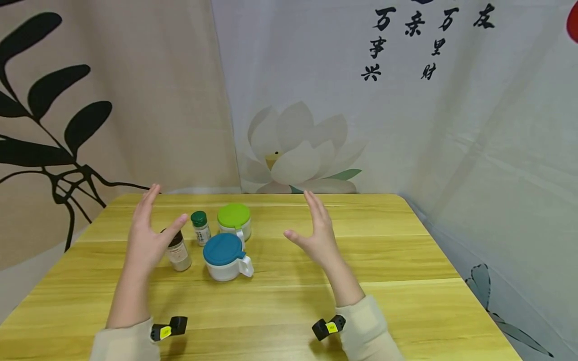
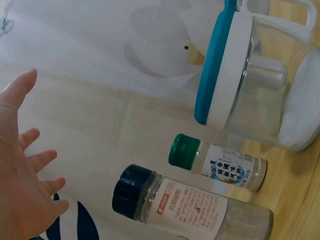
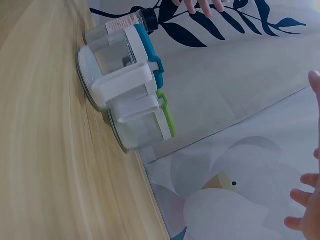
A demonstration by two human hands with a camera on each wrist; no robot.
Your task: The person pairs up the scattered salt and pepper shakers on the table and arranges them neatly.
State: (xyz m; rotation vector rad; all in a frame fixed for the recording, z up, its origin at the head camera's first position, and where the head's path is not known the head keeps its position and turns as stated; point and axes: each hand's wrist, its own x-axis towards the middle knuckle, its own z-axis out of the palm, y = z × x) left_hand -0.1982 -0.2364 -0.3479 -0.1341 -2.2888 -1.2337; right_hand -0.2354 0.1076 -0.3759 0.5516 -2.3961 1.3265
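Both hands are raised over the table with fingers extended and nothing in them. My left hand (image 1: 146, 240) is nearest a dark-capped spice bottle (image 1: 179, 255), partly covering its cap in the head view. Beside that bottle stands a smaller green-capped shaker (image 1: 200, 229). A seasoning jar with a blue lid (image 1: 223, 250) and white handle sits in front of a similar jar with a green lid (image 1: 234, 216). White contents show through the blue-lidded jar's glass (image 2: 300, 105) in the left wrist view. To the right of the jars, my right hand (image 1: 319, 238) hovers apart from them.
The wooden table (image 1: 406, 301) has its far edge close to a hanging cloth (image 1: 474, 140) printed with a lotus, leaves and dark characters. Black wrist cameras (image 1: 169, 329) stick out from both cream sleeves (image 1: 368, 323).
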